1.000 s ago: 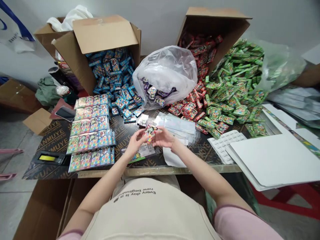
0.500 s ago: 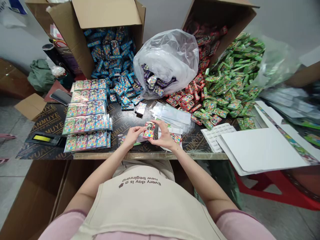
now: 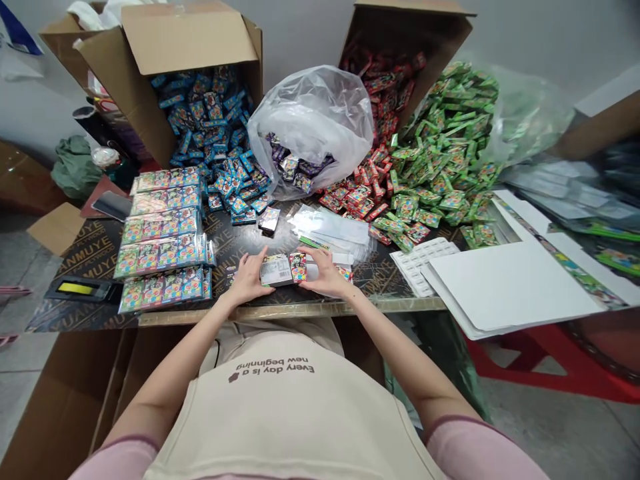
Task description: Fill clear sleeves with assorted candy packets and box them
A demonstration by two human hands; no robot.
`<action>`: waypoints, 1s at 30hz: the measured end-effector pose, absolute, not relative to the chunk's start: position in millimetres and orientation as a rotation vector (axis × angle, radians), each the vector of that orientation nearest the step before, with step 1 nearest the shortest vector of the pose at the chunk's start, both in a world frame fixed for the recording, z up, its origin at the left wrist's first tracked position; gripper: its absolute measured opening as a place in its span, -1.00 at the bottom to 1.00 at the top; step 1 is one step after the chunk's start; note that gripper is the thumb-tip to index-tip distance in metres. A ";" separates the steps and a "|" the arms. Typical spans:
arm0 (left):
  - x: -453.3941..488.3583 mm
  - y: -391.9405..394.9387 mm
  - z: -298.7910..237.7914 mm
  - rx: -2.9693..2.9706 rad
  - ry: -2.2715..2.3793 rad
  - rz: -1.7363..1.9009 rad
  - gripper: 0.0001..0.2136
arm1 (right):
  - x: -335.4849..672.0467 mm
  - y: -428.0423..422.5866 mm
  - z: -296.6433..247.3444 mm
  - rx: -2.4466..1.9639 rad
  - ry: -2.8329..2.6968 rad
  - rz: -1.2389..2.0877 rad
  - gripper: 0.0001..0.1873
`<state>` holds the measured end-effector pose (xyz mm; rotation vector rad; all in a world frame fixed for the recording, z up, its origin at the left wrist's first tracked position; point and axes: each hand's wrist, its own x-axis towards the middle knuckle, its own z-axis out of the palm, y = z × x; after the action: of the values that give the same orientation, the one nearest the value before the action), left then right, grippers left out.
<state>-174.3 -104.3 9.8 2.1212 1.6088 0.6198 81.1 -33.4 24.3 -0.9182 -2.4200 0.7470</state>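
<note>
My left hand (image 3: 246, 277) is curved around the outer end of a row of small boxes (image 3: 276, 270), whose grey printed backs with a barcode face up. My right hand (image 3: 326, 275) grips a small red box (image 3: 299, 267) by its top and bottom edges, colourful front up. The red box sits against the right end of the grey-backed row. Partly hidden under my right hand lie a white sheet and another colourful red box (image 3: 345, 273). Clear plastic sleeves (image 3: 340, 230) and a small white-topped box (image 3: 269, 221) lie just beyond my hands.
Wrapped multi-packs (image 3: 160, 227) are stacked at left, near a black tape-like tool (image 3: 83, 288). Behind are heaps of blue boxes (image 3: 210, 127), red boxes (image 3: 360, 193) and green boxes (image 3: 450, 153), with a plastic bag (image 3: 320, 113) of purple ones. White card sheets (image 3: 520, 287) overhang at right.
My left hand has moved left from the red box and now spans grey-backed boxes. The red box has come down beside them in my right hand. The camera view has shifted slightly.
</note>
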 end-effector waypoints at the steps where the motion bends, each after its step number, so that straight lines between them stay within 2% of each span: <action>1: -175.0 -104.5 10.7 2.117 1.567 0.627 0.04 | 82.6 -31.2 24.7 -0.868 -2.418 0.839 -0.12; 3: -174.8 -104.4 12.4 2.111 1.507 0.637 0.03 | 84.3 -28.9 23.9 -0.816 -2.398 0.952 0.02; 6: -170.4 -102.0 14.4 2.074 1.590 0.715 0.02 | 80.2 -37.3 21.0 -0.951 -2.297 0.868 0.15; 11: -160.0 -92.9 9.3 2.047 1.720 0.782 0.04 | 70.7 -52.6 15.9 -1.050 -2.434 0.625 -0.23; 14: -158.8 -90.1 -0.1 2.095 1.711 0.717 0.05 | 103.1 -24.3 15.8 -1.337 -2.283 0.444 -0.24; 17: -162.9 -90.0 -10.9 2.115 1.720 0.666 -0.06 | 171.6 27.7 14.4 -1.817 -1.836 0.100 -0.22; 19: -166.7 -90.2 -16.7 2.092 1.718 0.693 -0.12 | 220.5 59.3 12.0 -1.997 -1.737 0.019 -0.27; 23: -170.7 -90.1 -18.2 2.014 1.699 0.807 -0.18 | 274.2 84.5 12.4 -1.951 -1.787 0.094 -0.64; 26: -162.0 -89.6 -4.3 1.935 1.708 0.921 -0.24 | 252.5 71.1 17.8 -1.764 -1.473 0.201 -0.70; 30: -127.2 -82.5 26.1 1.558 1.568 1.127 -0.49 | 156.0 18.0 19.0 -1.375 -1.169 1.010 -0.58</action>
<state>-127.2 -82.5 26.1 1.5575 1.5682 1.1270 156.0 18.0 19.0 -1.3754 -1.1691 1.0101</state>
